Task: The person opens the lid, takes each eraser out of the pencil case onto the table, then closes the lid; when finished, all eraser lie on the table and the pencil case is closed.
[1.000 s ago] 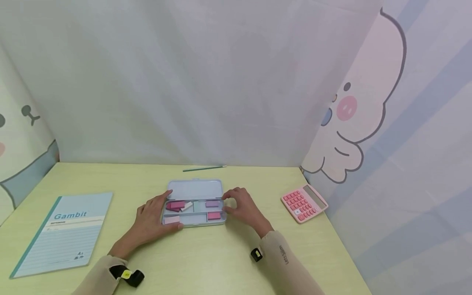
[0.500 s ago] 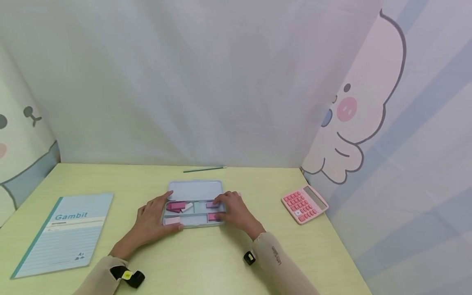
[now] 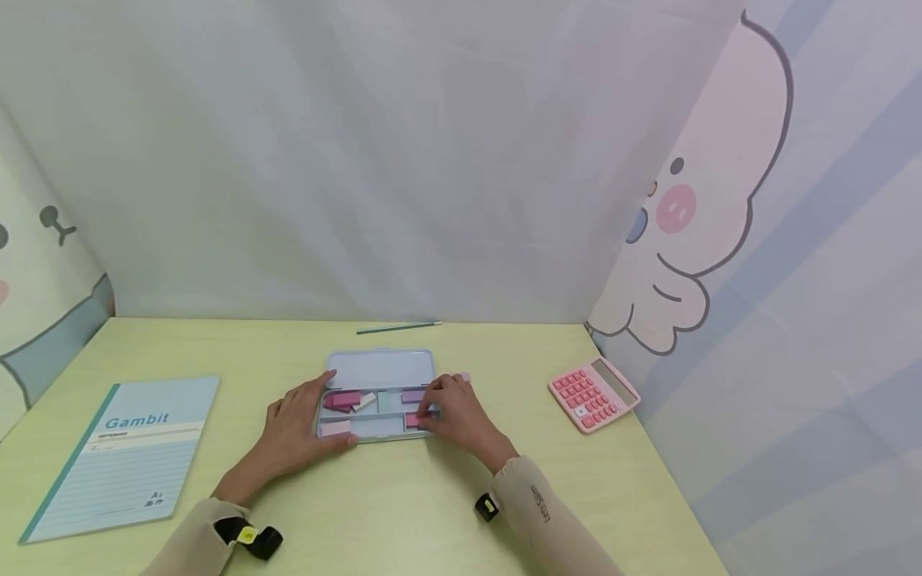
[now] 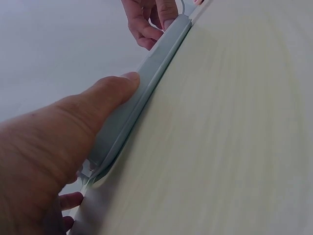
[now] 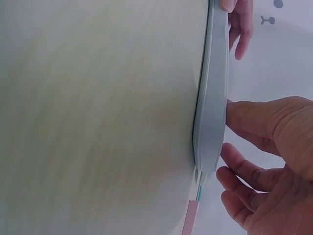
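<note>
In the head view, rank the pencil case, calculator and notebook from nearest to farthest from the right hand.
1. Pencil case: touching the right hand, at its left.
2. Calculator: to the right, near the curtain.
3. Notebook: far left of the table.

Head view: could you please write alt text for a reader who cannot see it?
Two hands work at an open pencil case of pink erasers on a pale table: the left hand steadies its left end, the right hand reaches inside. A notebook lies left, a pink calculator right.
</note>
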`<state>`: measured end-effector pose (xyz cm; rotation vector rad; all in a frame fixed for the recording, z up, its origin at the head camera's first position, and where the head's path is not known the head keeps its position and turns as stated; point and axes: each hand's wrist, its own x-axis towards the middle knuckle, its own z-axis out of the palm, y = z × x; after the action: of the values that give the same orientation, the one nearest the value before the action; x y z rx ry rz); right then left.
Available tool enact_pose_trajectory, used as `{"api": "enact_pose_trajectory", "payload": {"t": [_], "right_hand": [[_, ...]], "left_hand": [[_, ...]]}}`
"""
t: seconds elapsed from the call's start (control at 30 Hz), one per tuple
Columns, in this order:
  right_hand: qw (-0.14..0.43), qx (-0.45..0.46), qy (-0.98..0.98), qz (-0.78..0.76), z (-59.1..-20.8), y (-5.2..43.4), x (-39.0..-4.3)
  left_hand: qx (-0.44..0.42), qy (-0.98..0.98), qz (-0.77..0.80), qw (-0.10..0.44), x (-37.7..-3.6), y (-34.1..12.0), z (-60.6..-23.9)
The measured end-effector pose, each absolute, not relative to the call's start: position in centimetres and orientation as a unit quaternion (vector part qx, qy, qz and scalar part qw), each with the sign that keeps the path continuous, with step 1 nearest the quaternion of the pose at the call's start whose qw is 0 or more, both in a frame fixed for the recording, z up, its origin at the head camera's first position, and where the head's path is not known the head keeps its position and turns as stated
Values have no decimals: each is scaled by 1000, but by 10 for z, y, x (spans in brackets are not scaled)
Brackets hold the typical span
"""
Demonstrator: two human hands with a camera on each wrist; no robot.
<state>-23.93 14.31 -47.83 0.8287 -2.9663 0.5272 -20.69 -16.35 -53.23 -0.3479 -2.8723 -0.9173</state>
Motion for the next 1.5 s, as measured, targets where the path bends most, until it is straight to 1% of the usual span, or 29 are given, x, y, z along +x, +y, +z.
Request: {"api": "enact_pose_trajectory", "payload": {"t": [0.3,0.57,1.27,1.5], "right_hand": [[0,249,-950,189,-479,143,-242],[-19,235,-953,188,-477,144,-242],[-15,234,-957,169,-475,141,-244],[-27,238,-954,180,-473,141,-246]], "left_hand": [[-114,-944,-304,54,-206,-163,-530],[-112,-945,-302,50,-206,-162,-529],[-113,-945,-301,55,-206,-163,-529],[-113,-945,-303,53,-205,-163,-529]]}}
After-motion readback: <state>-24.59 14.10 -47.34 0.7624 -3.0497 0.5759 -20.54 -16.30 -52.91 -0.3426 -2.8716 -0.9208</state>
